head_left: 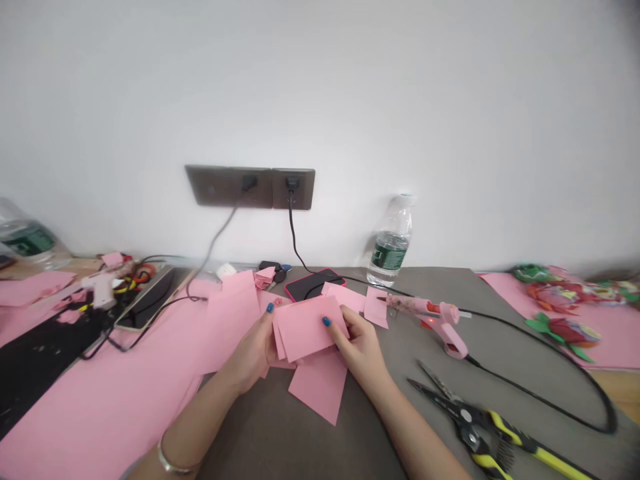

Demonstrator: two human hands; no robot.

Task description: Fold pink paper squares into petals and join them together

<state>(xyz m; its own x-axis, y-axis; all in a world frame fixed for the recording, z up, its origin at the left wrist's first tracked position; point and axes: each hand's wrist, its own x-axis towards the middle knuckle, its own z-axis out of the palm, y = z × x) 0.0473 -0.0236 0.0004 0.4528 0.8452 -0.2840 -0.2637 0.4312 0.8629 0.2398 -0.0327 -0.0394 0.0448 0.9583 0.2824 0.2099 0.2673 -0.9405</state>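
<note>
Between my two hands I hold a small stack of pink paper pieces (311, 328) above the grey table (250, 427). My left hand (253, 350) pinches the stack at its left edge, thumb on top. On the right side my right hand (357, 340) grips it with the thumb pressed on the upper sheet. The sheets are slightly fanned at the left. Beneath them lies a loose pink paper piece (320, 390), partly covered. A larger pink sheet (233, 320) lies just left of my hands, and a pink glue gun (435, 317) rests to the right.
Yellow-and-black pliers (470, 423) lie open at the front right. A water bottle (391, 243) and a phone (313, 285) are near the wall. Paper flowers (573, 331) sit at the far right. Black cords run to the wall socket (293, 189). Another phone (146, 299) lies left.
</note>
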